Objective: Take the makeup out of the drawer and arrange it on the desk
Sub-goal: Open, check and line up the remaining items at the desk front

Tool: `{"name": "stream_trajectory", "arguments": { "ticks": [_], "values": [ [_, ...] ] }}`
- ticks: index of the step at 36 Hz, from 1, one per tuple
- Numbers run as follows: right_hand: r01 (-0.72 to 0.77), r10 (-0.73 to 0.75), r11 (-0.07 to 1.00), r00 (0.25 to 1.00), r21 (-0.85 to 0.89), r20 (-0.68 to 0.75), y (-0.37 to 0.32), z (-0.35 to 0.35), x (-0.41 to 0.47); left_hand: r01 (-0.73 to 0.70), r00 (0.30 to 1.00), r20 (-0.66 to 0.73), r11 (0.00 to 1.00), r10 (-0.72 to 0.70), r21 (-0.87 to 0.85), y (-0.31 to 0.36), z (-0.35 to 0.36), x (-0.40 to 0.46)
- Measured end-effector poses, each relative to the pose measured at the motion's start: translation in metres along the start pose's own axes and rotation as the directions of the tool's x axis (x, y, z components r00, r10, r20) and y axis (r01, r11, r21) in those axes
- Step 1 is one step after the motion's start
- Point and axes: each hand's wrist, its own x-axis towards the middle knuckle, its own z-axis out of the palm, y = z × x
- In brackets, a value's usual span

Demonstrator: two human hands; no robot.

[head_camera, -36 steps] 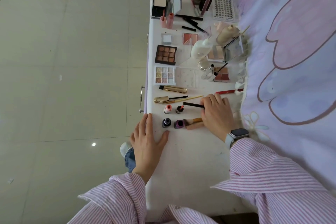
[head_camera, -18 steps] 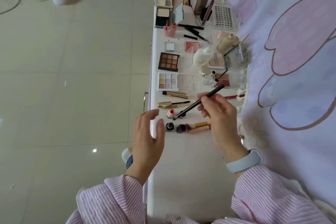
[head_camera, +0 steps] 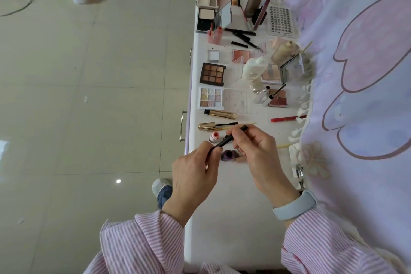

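Head view: both hands raised over white desk (head_camera: 233,218), sharing one black pencil (head_camera: 224,141). Right hand (head_camera: 255,151) pinches its upper half, tip poking out beyond fingers. Left hand (head_camera: 195,169) pinches its lower end between thumb and fingers. Pencil slants, just above small bottles: orange-capped bottle (head_camera: 214,137), purple bottle (head_camera: 228,155). Further up desk: gold mascara (head_camera: 208,126), gold tube (head_camera: 222,114), pastel palette (head_camera: 210,98), brown palette (head_camera: 212,74), red pencil (head_camera: 285,118). Drawer handle (head_camera: 182,125) at desk's left edge.
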Motion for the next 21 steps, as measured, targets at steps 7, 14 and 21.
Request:
{"name": "stream_trajectory", "arguments": {
  "ticks": [7,14,21],
  "values": [
    [-0.012,0.012,1.0,0.999,-0.016,0.042,0.001,0.0,-0.003,0.092,0.995,0.028,0.995,-0.093,0.024,0.007,-0.003,0.003],
    [0.06,-0.06,0.998,0.997,0.016,0.043,0.001,-0.005,-0.002,0.197,0.978,0.059,0.98,-0.198,0.032,0.006,0.002,0.007],
    [0.074,-0.04,0.989,0.968,0.129,-0.248,0.014,-0.027,0.017,0.247,0.946,0.222,0.969,-0.235,-0.027,-0.001,-0.003,0.012]
  ]
}}
